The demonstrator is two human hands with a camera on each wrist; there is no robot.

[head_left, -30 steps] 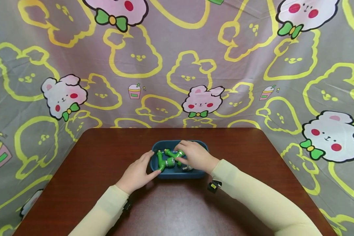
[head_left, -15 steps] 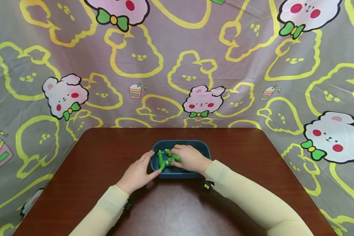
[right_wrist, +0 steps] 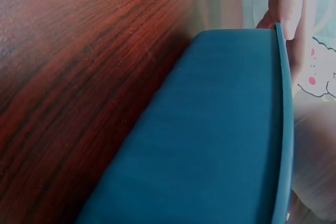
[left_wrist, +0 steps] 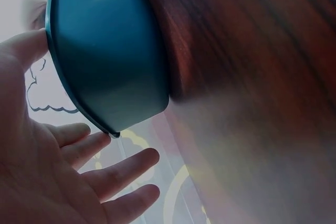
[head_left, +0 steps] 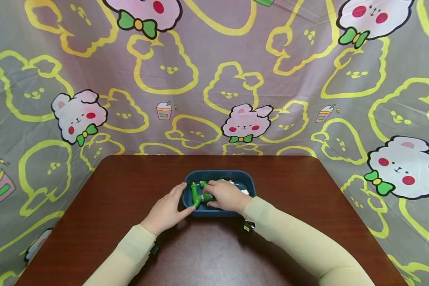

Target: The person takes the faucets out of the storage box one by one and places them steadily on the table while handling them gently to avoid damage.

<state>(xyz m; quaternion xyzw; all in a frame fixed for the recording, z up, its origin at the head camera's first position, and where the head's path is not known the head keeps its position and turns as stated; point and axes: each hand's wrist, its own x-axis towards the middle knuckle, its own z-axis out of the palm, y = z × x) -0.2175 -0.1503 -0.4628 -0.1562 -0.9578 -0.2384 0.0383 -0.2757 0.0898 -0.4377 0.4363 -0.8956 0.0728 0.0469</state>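
Observation:
A blue oblong plastic basin [head_left: 218, 213] stands on the table, with green taps inside. The nearest green tap [head_left: 196, 194] lies at the basin's left end, and the tip of a second tap [head_left: 202, 183] shows behind it. My left hand [head_left: 166, 208] steadies the basin's left end, fingers spread and thumb at the rim; in the left wrist view those fingers [left_wrist: 123, 174] are mostly straight. Reaching in from the right, my right hand [head_left: 227, 195] has its thumb and fingers about the right end of the nearest tap. Its fingertips are hidden in the right wrist view behind the basin wall [right_wrist: 210, 129].
A small white piece [head_left: 244, 192] lies in the right part of the basin, with other small parts behind the right hand. The dark red-brown wooden table [head_left: 136, 174] extends around it. Patterned cloth [head_left: 186, 131] hangs behind and at both sides.
My right hand has moved left inside the basin, from the second tap to the nearest one's right end. The white piece at the right has come into view. My left hand has stayed in place.

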